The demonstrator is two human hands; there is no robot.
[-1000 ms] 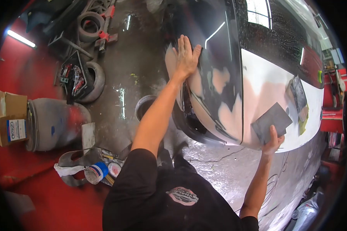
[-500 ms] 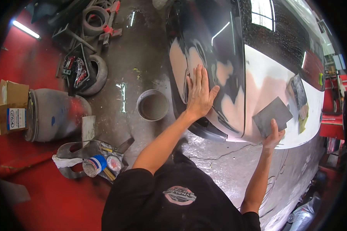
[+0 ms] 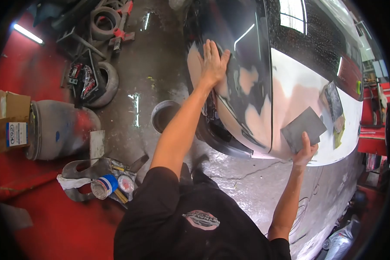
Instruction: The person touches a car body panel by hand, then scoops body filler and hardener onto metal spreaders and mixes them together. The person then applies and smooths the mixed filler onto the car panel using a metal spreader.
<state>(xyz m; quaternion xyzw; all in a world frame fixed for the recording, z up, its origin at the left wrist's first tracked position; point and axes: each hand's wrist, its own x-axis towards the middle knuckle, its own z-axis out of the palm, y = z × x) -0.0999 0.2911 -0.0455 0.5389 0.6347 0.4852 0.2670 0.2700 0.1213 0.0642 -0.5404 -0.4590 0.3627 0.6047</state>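
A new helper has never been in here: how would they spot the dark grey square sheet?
Start at the car with black and white panels. Over its white, pink-patched panel is the person's right hand, its thumb on a flat, dark grey square sheet. Sharp corners and the hand's grip set it apart from the rumpled grey piece on the panel.

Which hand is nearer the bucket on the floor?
Left. The left hand rests on the black car panel, just past the bucket; the right hand is well to the right, holding a grey square sheet.
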